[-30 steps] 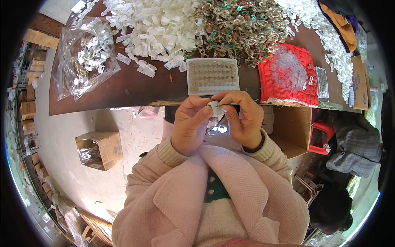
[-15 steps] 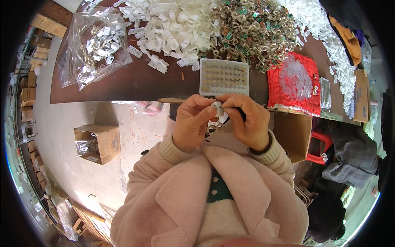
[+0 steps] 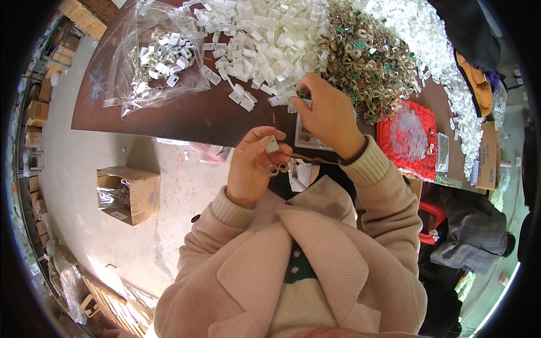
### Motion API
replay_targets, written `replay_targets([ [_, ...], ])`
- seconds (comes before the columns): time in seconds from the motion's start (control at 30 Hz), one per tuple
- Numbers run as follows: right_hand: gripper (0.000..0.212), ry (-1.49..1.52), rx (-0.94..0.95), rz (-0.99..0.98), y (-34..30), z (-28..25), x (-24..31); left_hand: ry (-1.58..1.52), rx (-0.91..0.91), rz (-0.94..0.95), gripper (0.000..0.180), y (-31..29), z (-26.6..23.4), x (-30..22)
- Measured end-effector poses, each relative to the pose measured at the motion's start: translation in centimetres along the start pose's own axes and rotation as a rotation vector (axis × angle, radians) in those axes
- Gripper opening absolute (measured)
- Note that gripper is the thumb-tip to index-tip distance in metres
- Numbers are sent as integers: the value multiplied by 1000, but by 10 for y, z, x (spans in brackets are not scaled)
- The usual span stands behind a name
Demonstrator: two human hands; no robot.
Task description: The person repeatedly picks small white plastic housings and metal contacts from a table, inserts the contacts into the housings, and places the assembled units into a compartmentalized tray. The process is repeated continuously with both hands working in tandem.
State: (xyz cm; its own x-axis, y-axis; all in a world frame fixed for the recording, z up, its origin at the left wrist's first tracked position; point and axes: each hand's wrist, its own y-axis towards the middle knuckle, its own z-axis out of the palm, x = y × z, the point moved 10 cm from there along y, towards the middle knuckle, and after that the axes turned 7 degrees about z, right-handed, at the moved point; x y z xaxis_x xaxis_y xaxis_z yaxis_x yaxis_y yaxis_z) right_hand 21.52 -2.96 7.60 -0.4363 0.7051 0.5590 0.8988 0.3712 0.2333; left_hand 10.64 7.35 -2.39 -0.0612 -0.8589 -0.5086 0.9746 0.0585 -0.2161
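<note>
My left hand (image 3: 249, 168), just off the table's front edge, is closed on a small white plastic tag (image 3: 272, 145). Metal ring clasps (image 3: 278, 169) hang below it by my fingers. Farther forward, my right hand (image 3: 329, 115) reaches above a clear tray of small round discs (image 3: 307, 138) and covers much of it. Its thumb and index finger pinch together beside the near edge of a heap of white plastic pieces (image 3: 265, 45); whatever is between them is too small to make out.
On the brown table (image 3: 180, 121) lie a clear bag of tagged parts (image 3: 169, 59), a heap of metal clasps (image 3: 369, 62) and a red cloth (image 3: 389, 141) with clear plastic bits. An open cardboard box (image 3: 143, 197) stands on the floor at left.
My hands, together before, are now apart. The right went forward over the disc tray toward the white heap; the left moved slightly left with the white tag and ring clasps.
</note>
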Motion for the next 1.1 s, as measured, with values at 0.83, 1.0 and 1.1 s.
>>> replay_targets([
  [0.83, 23, -325, -353, -139, 40, -54, -44, 35, -5, 91, 8, 2, -4, -4],
  [1.0, 20, 158, -344, 140, 45, -81, -80, 54, -16, 109, 10, 2, -7, -6],
  [1.1, 21, 602, -389, 185, 51, -99, -94, 80, -18, 94, 13, 3, -4, -2],
])
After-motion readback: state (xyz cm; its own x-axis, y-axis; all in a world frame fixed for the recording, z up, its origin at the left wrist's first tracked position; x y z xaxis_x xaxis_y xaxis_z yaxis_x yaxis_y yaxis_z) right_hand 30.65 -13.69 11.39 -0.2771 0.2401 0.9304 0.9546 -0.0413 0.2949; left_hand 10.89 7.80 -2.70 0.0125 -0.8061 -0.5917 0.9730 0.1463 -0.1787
